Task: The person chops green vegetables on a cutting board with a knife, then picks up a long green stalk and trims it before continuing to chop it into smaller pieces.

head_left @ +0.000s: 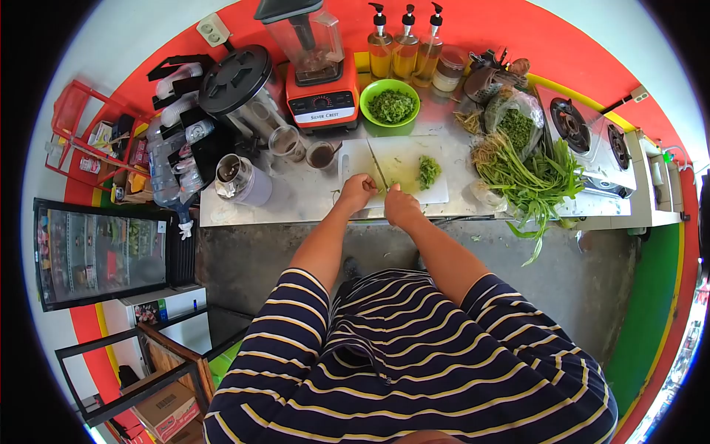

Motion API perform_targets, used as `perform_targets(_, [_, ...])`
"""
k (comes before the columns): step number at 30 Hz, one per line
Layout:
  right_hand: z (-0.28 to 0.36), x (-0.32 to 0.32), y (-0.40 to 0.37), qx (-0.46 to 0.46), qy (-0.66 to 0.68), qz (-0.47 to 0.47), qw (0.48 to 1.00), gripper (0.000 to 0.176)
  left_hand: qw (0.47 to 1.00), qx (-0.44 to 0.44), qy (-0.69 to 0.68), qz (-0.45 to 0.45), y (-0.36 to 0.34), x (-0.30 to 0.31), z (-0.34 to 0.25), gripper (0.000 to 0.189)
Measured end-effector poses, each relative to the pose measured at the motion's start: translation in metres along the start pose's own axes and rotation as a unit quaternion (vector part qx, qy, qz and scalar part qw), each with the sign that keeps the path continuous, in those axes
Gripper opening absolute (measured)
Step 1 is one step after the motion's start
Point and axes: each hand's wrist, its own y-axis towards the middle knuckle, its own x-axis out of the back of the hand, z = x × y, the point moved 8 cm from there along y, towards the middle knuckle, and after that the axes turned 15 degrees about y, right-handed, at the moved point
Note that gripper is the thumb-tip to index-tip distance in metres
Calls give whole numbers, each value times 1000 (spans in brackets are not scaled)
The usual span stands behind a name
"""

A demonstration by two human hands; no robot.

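Note:
My right hand [403, 207] is closed around the handle of a knife [377, 161], whose long blade points away from me across the white cutting board [355, 157]. On the blade's left side, my left hand [357, 194] rests low on the board with its fingers curled together. Bits of green show by its fingertips, but what it pinches is too small to make out. A small pile of chopped green leaves [429, 172] lies on the board to the right of the knife.
Behind the board stand a green bowl [390, 124] of chopped greens, a red blender [322, 103] and pump bottles [405, 53]. Leafy stalks [529, 177] overhang the counter's front edge at right, near a stove [580, 133]. Cups [322, 155] and a metal-topped jar [248, 185] stand left.

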Motion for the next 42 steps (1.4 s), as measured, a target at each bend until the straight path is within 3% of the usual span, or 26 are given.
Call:
perform_targets(3, [3, -3, -11, -59, 23, 60, 996, 42, 1000, 1, 0, -18, -2, -1, 0, 19])
perform_targets(6, [-3, -25, -18, -51, 4, 20, 998, 52, 999, -8, 4, -32, 0, 0, 3, 20])
perform_targets(12, [-5, -29, -9, -45, 15, -22, 999, 46, 999, -17, 6, -34, -2, 2, -1, 20])
perform_targets(19, [2, -13, -10, -52, -28, 37, 998, 46, 1000, -4, -8, -20, -3, 1, 1, 20])
perform_targets(21, [1, -16, -19, -58, -2, 41, 998, 57, 1000, -11, -10, -27, -5, 3, -1, 20])
perform_targets(42, [-9, -38, -24, -60, 46, -9, 997, 43, 997, -20, -41, -62, -7, 3, -1, 23])
